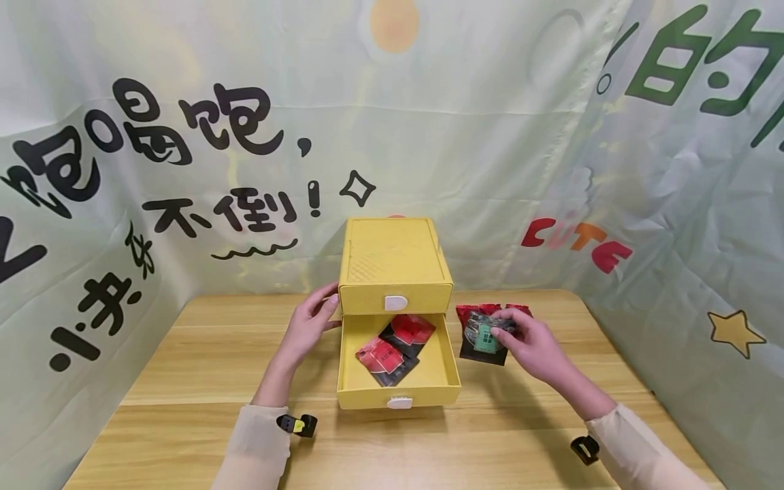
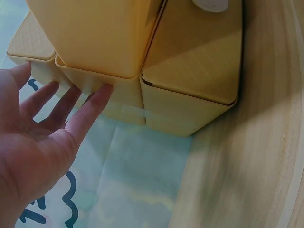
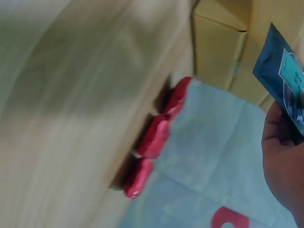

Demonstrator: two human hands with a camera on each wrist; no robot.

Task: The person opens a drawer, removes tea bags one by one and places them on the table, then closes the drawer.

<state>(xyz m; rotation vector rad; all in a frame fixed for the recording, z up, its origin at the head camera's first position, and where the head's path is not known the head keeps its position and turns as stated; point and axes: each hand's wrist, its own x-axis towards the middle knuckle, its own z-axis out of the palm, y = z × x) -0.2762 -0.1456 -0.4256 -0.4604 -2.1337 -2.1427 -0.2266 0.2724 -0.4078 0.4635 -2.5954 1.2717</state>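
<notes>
A small yellow two-drawer box [image 1: 392, 252] stands near the back of the table, its lower drawer [image 1: 367, 397] pulled out. Inside that drawer lie two red-and-black sachets, one nearer the front [image 1: 384, 357] and one behind it [image 1: 419, 329]. My left hand [image 1: 311, 320] is at the box's left side, its fingers spread and the fingertips right at the yellow wall in the left wrist view. To the right of the box, my right hand [image 1: 539, 348] pinches a dark sachet with a green label [image 3: 279, 71], raised over the table.
Three red packets [image 3: 154, 136] sit in a row on the wooden table [image 1: 214, 381], right of the box and partly behind my right hand in the head view. The upper drawer [image 1: 367, 299] is closed. A printed cloth [image 1: 478, 170] hangs behind and along the sides.
</notes>
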